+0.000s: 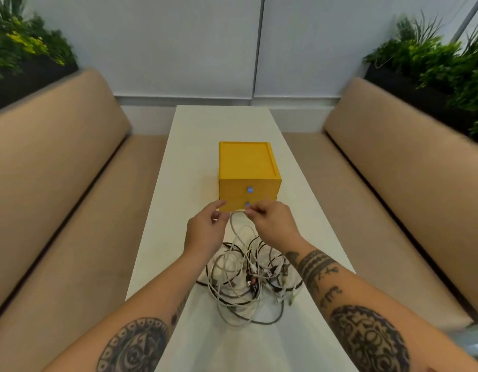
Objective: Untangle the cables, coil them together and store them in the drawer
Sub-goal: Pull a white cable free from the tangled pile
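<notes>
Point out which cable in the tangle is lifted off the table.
The white cable: its end is pinched in the right hand before the yellow drawer box, rising from the pile; the other cables lie on the table.

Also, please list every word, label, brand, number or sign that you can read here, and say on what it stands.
No text can be read in this picture.
On the yellow drawer box: the two small blue squares on its drawer fronts are too blurred to show any mark.
On the cables: the plugs are too small to read.
On the forearm tattoos: patterns only, no letters.
</notes>
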Action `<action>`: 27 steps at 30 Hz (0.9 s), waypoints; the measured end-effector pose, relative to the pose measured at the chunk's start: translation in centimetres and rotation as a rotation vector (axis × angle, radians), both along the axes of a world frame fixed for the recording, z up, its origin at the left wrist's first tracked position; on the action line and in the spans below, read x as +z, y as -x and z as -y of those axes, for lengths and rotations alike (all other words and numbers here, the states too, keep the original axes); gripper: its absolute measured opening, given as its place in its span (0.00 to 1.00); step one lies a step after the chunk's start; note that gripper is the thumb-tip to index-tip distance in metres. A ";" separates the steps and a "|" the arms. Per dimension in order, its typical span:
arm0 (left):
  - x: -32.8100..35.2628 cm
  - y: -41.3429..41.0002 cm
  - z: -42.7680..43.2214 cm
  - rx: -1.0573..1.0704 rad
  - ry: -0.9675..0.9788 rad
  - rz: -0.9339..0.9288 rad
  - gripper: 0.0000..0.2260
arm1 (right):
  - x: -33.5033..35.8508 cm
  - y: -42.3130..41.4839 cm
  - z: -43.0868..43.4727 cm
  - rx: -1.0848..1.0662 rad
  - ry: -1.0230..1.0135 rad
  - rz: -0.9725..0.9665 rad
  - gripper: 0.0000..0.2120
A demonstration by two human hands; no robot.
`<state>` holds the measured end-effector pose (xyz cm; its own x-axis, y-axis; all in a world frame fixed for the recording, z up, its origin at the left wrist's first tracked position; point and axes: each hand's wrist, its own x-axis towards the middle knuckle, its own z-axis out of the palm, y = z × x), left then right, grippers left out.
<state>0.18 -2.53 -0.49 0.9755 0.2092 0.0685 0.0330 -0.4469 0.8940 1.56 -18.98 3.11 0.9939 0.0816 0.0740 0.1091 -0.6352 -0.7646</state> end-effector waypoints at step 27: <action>2.9 -2.4 3.1 -0.397 0.329 -0.049 0.12 | 9.4 -1.8 0.2 0.215 -1.201 -0.056 0.09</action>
